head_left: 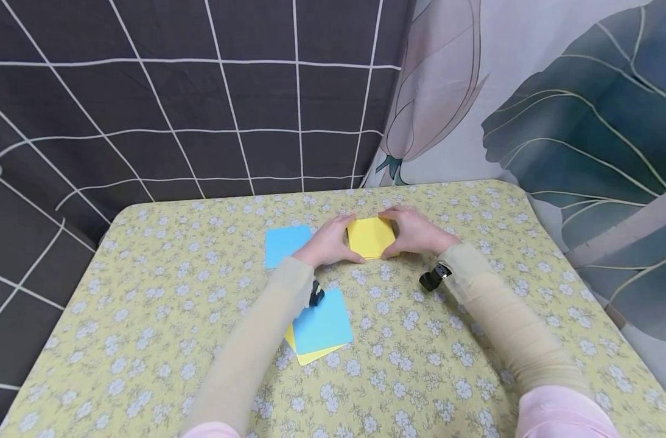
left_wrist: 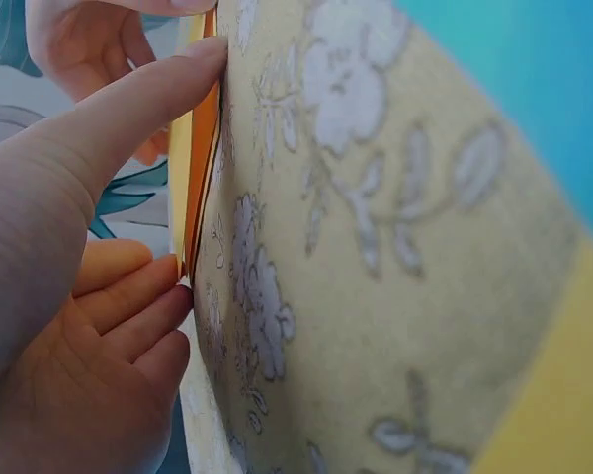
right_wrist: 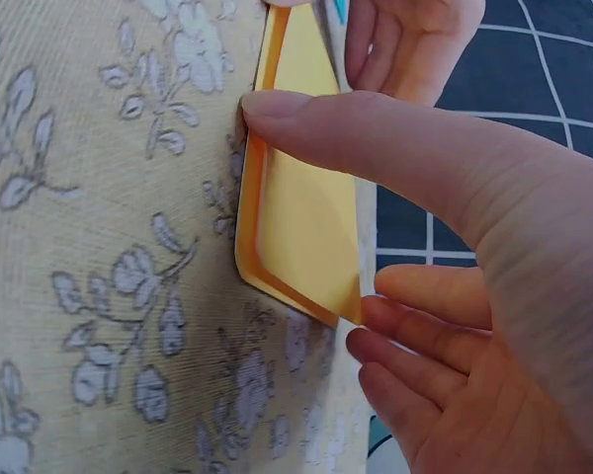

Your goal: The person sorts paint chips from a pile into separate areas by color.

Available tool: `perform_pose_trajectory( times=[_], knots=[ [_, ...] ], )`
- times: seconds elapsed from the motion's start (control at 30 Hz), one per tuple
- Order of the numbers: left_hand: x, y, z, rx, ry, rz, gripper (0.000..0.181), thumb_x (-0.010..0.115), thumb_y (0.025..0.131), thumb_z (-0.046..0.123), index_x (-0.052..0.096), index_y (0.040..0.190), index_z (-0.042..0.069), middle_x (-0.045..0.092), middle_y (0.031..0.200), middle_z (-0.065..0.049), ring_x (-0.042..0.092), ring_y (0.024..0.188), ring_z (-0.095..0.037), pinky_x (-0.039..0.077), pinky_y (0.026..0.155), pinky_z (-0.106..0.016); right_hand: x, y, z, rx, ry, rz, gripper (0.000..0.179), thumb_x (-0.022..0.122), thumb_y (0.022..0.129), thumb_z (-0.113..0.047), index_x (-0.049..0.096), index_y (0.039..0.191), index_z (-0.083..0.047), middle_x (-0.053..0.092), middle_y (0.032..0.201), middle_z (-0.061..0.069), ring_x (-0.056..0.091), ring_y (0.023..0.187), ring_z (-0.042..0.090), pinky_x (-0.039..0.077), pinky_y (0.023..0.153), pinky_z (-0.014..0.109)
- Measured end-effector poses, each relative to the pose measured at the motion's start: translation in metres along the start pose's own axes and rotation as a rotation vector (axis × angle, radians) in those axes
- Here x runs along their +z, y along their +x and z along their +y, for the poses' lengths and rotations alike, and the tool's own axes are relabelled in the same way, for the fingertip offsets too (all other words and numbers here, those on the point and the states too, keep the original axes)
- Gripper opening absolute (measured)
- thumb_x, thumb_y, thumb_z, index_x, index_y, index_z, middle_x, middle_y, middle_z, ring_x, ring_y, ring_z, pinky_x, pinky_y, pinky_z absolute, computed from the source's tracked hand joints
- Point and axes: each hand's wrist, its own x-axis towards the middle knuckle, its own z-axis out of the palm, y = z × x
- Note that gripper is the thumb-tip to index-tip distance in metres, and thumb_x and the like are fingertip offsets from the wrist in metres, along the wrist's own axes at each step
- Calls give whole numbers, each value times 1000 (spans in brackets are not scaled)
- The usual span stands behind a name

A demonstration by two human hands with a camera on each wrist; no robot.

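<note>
Yellow square cards (head_left: 372, 238), at least two layered, are sitting between both hands toward the far side of the floral-covered table (head_left: 163, 316). Left hand (head_left: 331, 241) is pinching their left side, thumb at the near corner; right hand (head_left: 417, 231) is pinching the right side likewise. One blue card (head_left: 280, 245) is lying left of them. Nearer, another blue card (head_left: 324, 325) is overlapping a yellow card (head_left: 322, 356).
</note>
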Motion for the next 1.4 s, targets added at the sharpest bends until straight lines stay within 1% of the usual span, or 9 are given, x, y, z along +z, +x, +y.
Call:
perform_pose_trajectory(
  times=[0.17,0.37,0.5,0.63,0.8,0.93,1.07,1.2,1.4],
  knots=[
    [1,-1,0,2,6,-18,107,83,65,45,27,147,5,32,148,-9,30,133,-23,27,108,-35,2,-1,2,15,46,-37,97,88,57,-38,46,136,-2,42,136,15,43,118,31,39,98,45],
    [0,-5,0,7,6,-22,107,81,66,47,25,148,6,30,148,-10,28,134,-24,26,108,-36,1,-4,-2,18,88,-45,99,87,57,-39,43,139,-4,39,139,15,41,120,31,38,98,47],
    [-4,-9,0,19,-10,5,109,82,64,50,25,148,9,28,149,-9,26,135,-25,26,108,-42,-1,-7,-7,9,72,-8,103,86,57,-44,41,140,-5,36,141,16,38,124,34,35,100,52],
    [-14,-19,1,48,-10,39,110,81,64,52,24,149,11,27,150,-9,22,137,-25,24,108,-47,-4,-11,-17,0,45,42,104,86,56,-49,41,141,-7,36,142,15,38,124,34,35,98,56],
    [-27,-39,3,76,0,71,110,79,65,53,21,150,14,26,151,-5,21,137,-23,23,108,-46,-6,-17,-29,-53,13,87,105,86,56,-49,41,141,-8,40,140,12,43,119,30,40,95,52],
    [-34,-59,2,95,6,95,111,76,64,61,21,150,16,24,151,-2,20,137,-21,23,108,-45,-5,-24,-41,-95,28,109,102,86,57,-46,41,140,-8,41,139,10,44,118,27,41,95,48],
    [-35,-78,-3,114,21,117,112,75,64,61,19,150,18,23,152,-2,20,137,-19,23,108,-43,-2,-31,-51,-121,27,102,104,84,58,-51,39,141,-8,39,142,9,39,125,28,36,100,48],
    [-33,-100,-6,101,50,123,112,76,64,62,18,151,20,23,152,0,19,137,-20,22,109,-42,3,-35,-59,-151,18,76,105,82,60,-54,37,143,-8,38,143,8,38,127,26,34,103,46],
    [-29,-127,-6,106,78,112,114,77,62,61,22,149,13,24,151,-1,19,137,-21,20,110,-42,8,-44,-71,-215,8,65,104,81,62,-55,36,143,-7,37,143,9,38,127,27,35,102,43]
  ],
)
